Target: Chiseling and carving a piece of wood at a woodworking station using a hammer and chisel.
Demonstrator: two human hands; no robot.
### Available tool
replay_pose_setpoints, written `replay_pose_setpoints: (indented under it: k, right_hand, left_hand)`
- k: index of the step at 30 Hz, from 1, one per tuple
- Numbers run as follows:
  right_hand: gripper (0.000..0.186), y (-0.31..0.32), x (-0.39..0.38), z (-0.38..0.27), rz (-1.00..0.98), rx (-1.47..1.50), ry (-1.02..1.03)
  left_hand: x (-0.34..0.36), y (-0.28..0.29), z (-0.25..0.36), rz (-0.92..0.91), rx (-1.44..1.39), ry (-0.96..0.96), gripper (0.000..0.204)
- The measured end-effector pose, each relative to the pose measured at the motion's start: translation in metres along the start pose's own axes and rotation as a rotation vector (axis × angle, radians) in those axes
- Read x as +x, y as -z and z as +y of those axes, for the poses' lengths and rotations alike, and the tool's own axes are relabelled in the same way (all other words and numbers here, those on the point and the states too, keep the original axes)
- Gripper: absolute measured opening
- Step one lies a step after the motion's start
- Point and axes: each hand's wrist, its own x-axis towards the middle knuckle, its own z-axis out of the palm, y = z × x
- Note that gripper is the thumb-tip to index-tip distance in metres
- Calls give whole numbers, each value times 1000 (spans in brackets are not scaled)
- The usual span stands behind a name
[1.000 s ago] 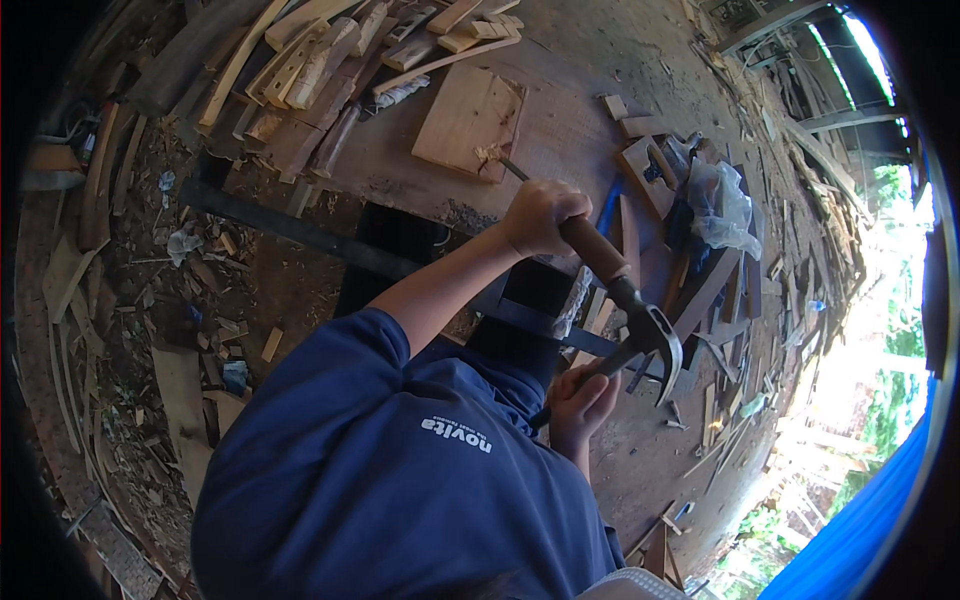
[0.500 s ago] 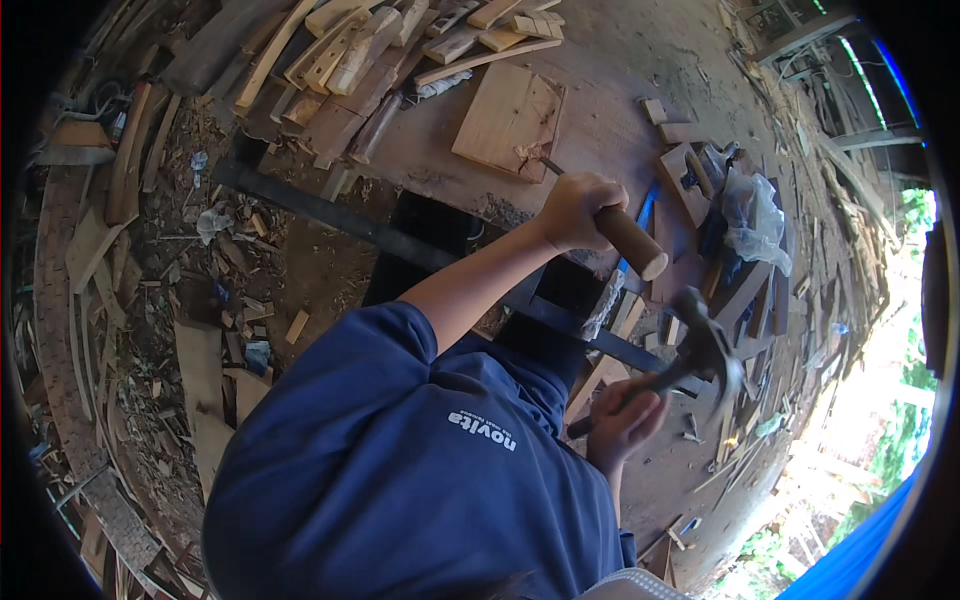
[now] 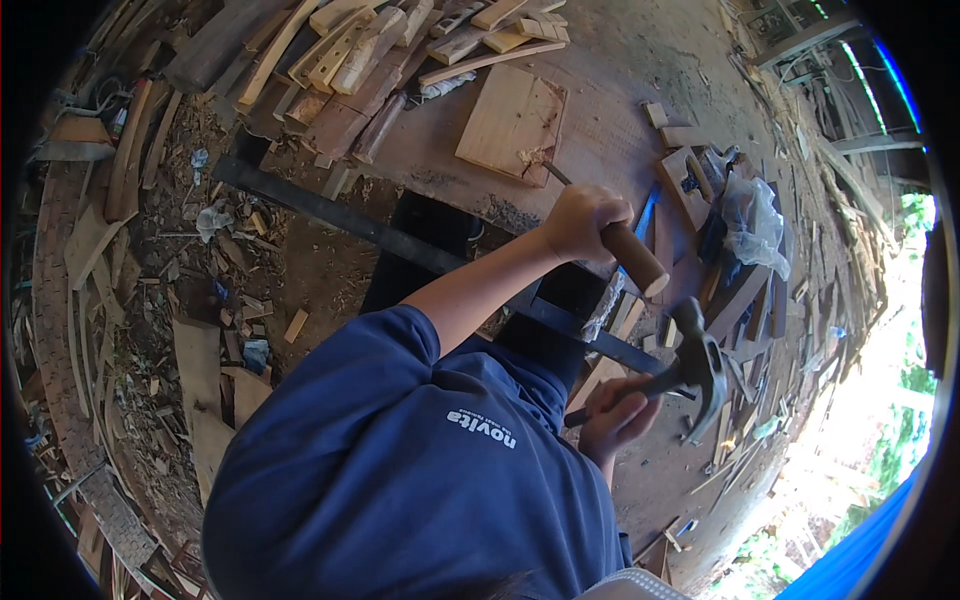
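Note:
My left hand (image 3: 585, 222) is closed around a chisel, whose thick round wooden handle (image 3: 636, 258) sticks out toward me on the right. The thin dark blade reaches the chipped near corner of a flat, light-coloured wood board (image 3: 505, 120), which lies on the work surface. Its very tip is too small to make out. In my right hand (image 3: 618, 415) is a claw hammer (image 3: 700, 365), gripped by its dark handle. The hammer's striking face is a short way below the chisel handle's end and apart from it. Wood chips lie at the cut corner.
Sawn wood pieces (image 3: 370, 50) are heaped beyond the board at the far left. To the right are a wooden plane-like block (image 3: 686, 185), a clear plastic bag (image 3: 755, 225) and a blue strip (image 3: 648, 215). A dark bar (image 3: 330, 212) crosses before me. Offcuts litter the ground.
The hammer has shifted slightly down and left with my right hand, and its head shows sharper. My left hand and the chisel handle have moved a little toward the lower right.

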Motion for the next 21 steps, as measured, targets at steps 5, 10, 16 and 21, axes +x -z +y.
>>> replay_pose_setpoints:
  k: [5,10,16,21]
  right_hand:
    - [38,17,-8,2,110,88,71]
    - [34,10,-25,7,235,98,-92]
    - [28,4,-36,12,349,152,-264]
    - [27,8,-26,17,319,156,-281]
  left_hand:
    - [-4,-2,2,-14,-35,-37,25]
    - [-23,-8,1,-125,19,-97,27]
    - [-46,-11,-4,-203,50,-229,27]
    - [-50,3,7,-460,168,-196,17]
